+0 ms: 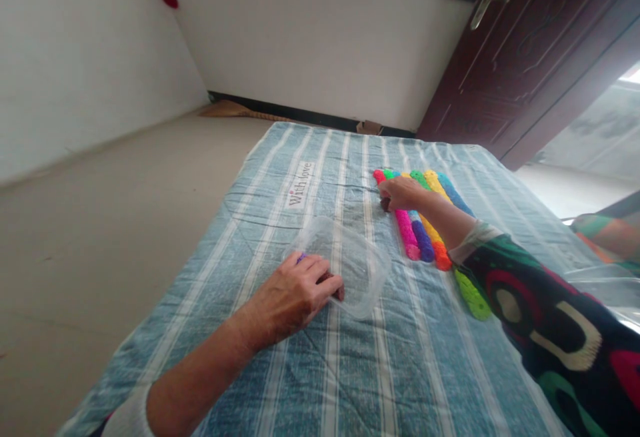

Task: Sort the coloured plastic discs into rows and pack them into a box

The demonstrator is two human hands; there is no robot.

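My left hand reaches into a clear plastic container, its fingers curled round a brown lump. A bit of purple shows beside its knuckles. Farther off, my right hand is closed on a small dark brown lump, held just left of several coloured rolls laid side by side. Among these rolls with a grainy surface are a pink one, a dark blue one and a yellow one. My right forearm hides part of them.
A blue striped cloth with printed words covers the table. A lime green roll lies near my right sleeve. At the right edge is another clear container, near a blurred person's arm. A dark red door stands behind.
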